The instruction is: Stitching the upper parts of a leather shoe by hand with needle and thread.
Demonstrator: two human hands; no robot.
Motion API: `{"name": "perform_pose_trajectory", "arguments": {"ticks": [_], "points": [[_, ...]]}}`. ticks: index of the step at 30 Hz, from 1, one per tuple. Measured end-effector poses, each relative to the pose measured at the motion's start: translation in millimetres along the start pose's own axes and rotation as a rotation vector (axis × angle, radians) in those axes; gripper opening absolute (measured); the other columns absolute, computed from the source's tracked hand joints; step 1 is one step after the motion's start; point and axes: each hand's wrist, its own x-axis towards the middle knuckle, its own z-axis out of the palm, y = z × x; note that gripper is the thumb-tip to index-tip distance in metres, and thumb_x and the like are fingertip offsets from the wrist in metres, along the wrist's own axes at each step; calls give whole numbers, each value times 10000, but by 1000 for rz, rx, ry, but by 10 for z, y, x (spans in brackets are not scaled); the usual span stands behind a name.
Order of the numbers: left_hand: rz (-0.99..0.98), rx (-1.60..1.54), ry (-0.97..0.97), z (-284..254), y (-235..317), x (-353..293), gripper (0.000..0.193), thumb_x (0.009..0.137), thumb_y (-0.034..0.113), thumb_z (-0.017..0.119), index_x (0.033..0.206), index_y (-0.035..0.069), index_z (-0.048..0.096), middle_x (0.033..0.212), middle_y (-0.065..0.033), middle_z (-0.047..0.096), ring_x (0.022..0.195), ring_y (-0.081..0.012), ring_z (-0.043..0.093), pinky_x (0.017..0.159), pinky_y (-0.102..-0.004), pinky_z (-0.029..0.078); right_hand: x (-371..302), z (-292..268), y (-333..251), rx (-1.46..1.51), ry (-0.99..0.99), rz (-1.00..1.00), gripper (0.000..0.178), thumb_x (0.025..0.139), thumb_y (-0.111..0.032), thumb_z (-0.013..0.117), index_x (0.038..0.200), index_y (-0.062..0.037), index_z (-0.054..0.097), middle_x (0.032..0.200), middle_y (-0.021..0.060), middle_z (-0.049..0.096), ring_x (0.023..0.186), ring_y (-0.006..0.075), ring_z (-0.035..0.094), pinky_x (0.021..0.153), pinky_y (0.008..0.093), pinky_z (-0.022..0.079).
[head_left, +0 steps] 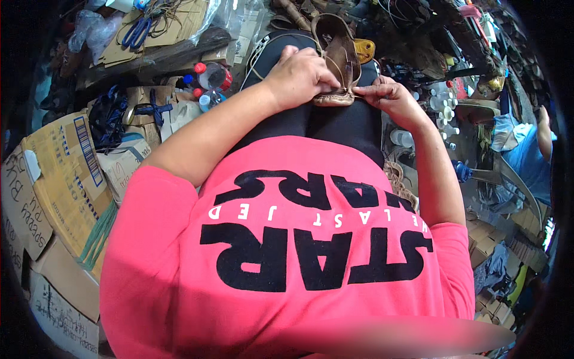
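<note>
A brown leather shoe rests across my thighs, its opening facing up and its pale stitched end toward me. At its left edge is my left hand, fingers curled and closed against the leather beside that end. A thin pale cord loops out to the left of this hand and over my dark-clad leg. My right hand is at the shoe's right edge, thumb and forefinger pinched together close to the leather; whatever lies between them is too small to make out. A yellow-tan piece sits against the shoe's right side.
Blue-handled scissors lie on cardboard at the far left. Plastic bottles with red and blue caps stand left of my legs, and cardboard boxes nearer. Several clear bottles are on the right, before a person in blue.
</note>
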Motion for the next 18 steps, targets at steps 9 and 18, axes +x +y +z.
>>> {"name": "perform_pose_trajectory", "arguments": {"ticks": [9, 18], "points": [[-41, 60, 54, 1, 7, -30, 184, 708, 167, 712, 857, 273, 735, 710, 61, 559, 845, -149, 529, 796, -343, 287, -29, 39, -42, 76, 17, 11, 353, 800, 25, 623, 1110, -133, 682, 795, -30, 533, 796, 88, 486, 778, 203, 415], [-347, -72, -65, 86, 186, 132, 148, 709, 272, 698, 837, 199, 678, 777, 31, 653, 845, -157, 578, 833, -373, 297, 30, 118, -142, 394, 62, 168, 224, 826, -38, 661, 1049, -23, 674, 959, 12, 644, 887, 71, 572, 825, 230, 452]]}}
